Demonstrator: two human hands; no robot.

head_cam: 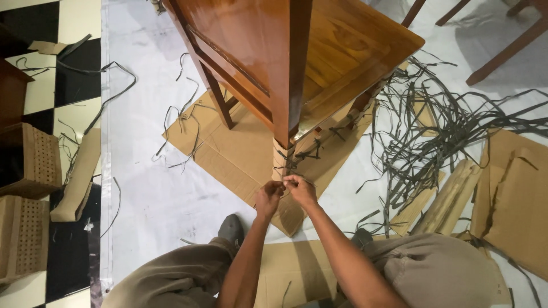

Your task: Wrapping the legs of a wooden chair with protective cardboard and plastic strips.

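Your left hand (268, 197) and right hand (301, 189) meet just near of the wooden chair (297, 63), both pinching a thin grey strap (288, 183) at the cardboard-wrapped chair leg (283, 157). The leg stands on a flat cardboard sheet (228, 148); loose straps (422, 131) lie tangled to the right.

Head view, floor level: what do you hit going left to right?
Perforated cardboard boxes → folded cardboard strip → flat cardboard sheet under the wooden chair → left hand → right hand → tangle of grey straps → cardboard pieces at far right.
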